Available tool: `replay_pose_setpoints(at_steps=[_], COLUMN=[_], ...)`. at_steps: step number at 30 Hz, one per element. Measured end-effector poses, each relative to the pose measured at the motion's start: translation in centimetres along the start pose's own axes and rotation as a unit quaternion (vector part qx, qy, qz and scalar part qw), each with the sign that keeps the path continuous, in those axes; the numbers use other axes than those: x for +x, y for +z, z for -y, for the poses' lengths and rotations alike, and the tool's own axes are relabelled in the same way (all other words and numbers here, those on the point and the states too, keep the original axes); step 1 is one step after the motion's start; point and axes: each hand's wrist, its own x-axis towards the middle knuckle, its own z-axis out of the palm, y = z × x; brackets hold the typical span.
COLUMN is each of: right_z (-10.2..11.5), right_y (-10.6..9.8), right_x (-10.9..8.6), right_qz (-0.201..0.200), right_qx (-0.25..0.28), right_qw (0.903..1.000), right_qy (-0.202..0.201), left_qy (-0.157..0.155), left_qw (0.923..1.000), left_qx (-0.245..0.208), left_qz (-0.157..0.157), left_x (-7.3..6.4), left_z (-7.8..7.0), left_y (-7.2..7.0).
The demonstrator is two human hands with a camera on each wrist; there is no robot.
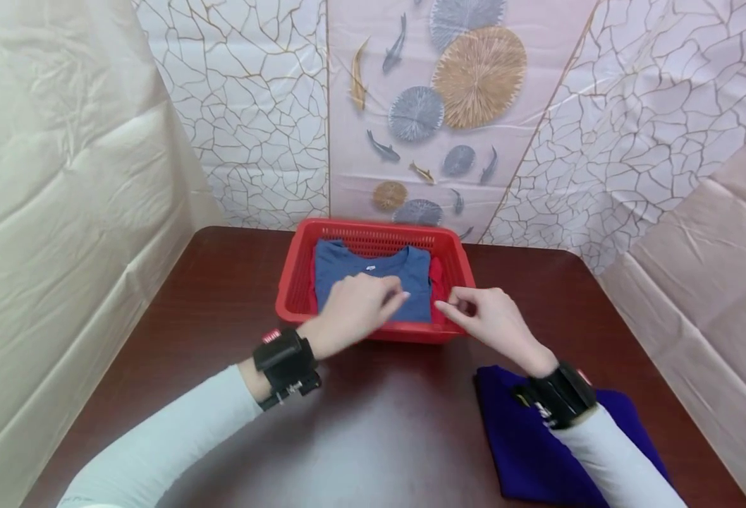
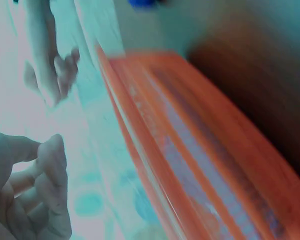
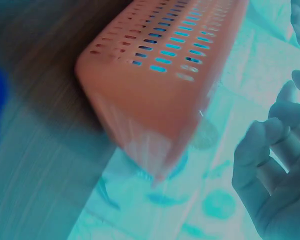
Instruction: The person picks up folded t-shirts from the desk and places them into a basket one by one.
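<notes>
My left hand (image 1: 360, 303) is over the front of a red plastic basket (image 1: 293, 282), fingers loosely bent and the thumb close to the index finger. Nothing shows between those fingers in the left wrist view. A blue-grey T-shirt (image 1: 417, 279) lies folded in the basket, neckline toward the back, partly hidden by that hand. Some red cloth (image 1: 437, 282) shows beneath its edge. By the basket's front right corner, my right hand (image 1: 493, 317) hovers with bent fingers and holds nothing; the right wrist view shows its fingers (image 3: 252, 150) apart from the basket's slotted wall.
A folded dark blue cloth (image 1: 506, 437) lies on the brown table (image 1: 221, 296) at the right front, under my right forearm. Patterned sheeting (image 1: 252, 106) hangs behind the table, and pale sheeting (image 1: 75, 212) flanks it on the left.
</notes>
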Motion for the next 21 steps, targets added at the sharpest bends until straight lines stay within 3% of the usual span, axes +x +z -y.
replay_pose_setpoints(at_steps=[6, 12, 16, 21], right_z=[-1.4, -4.2, -7.0, -10.7], right_y=[-3.3, -5.7, -6.7, -7.6], right_x=[-5.7, -11.3, -15.1, -19.8], right_qz=[-0.075, -0.098, -0.079, -0.010], right_qx=[-0.064, -0.114, -0.135, -0.147], right_qw=[0.9951, 0.9859, 0.9761, 0.9553], right_qy=[0.004, 0.074, 0.151, 0.256], left_qy=[0.060, 0.080, 0.082, 0.078], left_qw=[0.9979, 0.9966, 0.9965, 0.9960], left_qx=[0.008, 0.016, 0.010, -0.001], left_qz=[-0.022, -0.008, 0.011, 0.045], left_x=[-1.0, -1.2, -1.2, -1.2], left_z=[-5.7, -8.9, -10.2, -10.7], left_y=[3.1, 7.0, 9.6, 12.4])
